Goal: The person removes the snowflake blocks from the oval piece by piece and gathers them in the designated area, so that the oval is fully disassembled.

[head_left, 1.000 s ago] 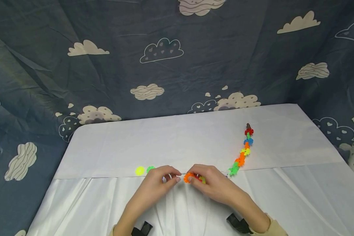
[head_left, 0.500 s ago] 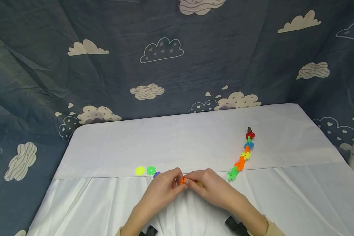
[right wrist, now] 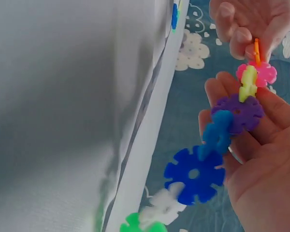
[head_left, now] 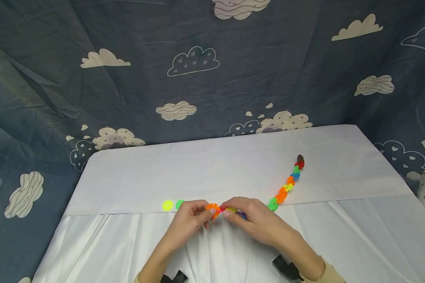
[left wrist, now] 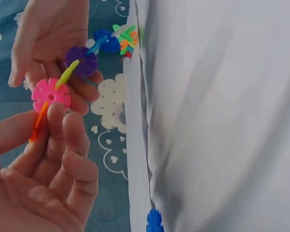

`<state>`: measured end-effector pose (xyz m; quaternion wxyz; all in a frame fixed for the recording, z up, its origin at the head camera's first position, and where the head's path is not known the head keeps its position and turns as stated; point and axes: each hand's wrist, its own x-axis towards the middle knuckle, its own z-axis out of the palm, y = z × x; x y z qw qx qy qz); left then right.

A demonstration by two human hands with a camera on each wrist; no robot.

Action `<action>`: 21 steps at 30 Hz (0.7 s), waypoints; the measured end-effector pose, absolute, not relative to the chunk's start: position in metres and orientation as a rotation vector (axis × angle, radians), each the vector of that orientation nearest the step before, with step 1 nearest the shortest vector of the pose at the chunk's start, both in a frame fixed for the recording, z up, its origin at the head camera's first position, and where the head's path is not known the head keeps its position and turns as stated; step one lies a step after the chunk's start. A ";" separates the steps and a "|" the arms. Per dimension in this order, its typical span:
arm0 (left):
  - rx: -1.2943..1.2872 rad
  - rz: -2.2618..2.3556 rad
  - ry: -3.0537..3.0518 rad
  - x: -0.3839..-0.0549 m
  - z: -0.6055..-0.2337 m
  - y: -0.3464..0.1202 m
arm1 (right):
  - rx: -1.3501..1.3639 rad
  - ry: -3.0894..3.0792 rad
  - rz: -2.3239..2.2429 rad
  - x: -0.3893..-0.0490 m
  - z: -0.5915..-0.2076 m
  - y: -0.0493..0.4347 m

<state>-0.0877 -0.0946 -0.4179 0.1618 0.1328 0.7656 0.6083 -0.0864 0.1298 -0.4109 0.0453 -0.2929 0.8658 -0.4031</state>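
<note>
My left hand [head_left: 188, 220] pinches an orange notched interlocking disc [head_left: 213, 209] between thumb and fingertips. This disc is slotted edgewise into a pink disc [left wrist: 51, 94] at the end of a chain. Beyond it follow a yellow-green disc [right wrist: 248, 83], a purple disc [right wrist: 237, 112], a light blue disc [right wrist: 216, 134] and a dark blue disc [right wrist: 194, 175]. My right hand [right wrist: 266, 154] lies under this stretch, fingers extended along it and thumb apart from the discs. The chain's far part [head_left: 282, 193] curves away over the table, ending in a brown disc [head_left: 300, 158].
A loose yellow disc [head_left: 168, 205] and a green disc [head_left: 179, 203] lie left of my hands. One blue disc [left wrist: 154, 221] shows at the bottom of the left wrist view. White cloth covers the table [head_left: 198, 169]; a dark cloud-patterned curtain [head_left: 138, 86] hangs behind.
My left hand has come to the orange disc, which my right hand was pinching, and now holds it. My right hand has moved slightly back along the chain, whose far part has shifted.
</note>
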 end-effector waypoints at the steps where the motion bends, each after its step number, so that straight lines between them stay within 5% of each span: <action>1: 0.365 1.773 2.142 -0.088 -0.418 -0.095 | -0.927 2.667 -1.216 -0.086 -0.411 0.129; 11: 0.247 1.914 1.901 -0.088 -0.418 -0.090 | -1.260 2.899 -1.200 -0.087 -0.419 0.122; 21: 0.225 1.888 1.858 -0.087 -0.418 -0.092 | -1.254 2.843 -1.234 -0.085 -0.420 0.121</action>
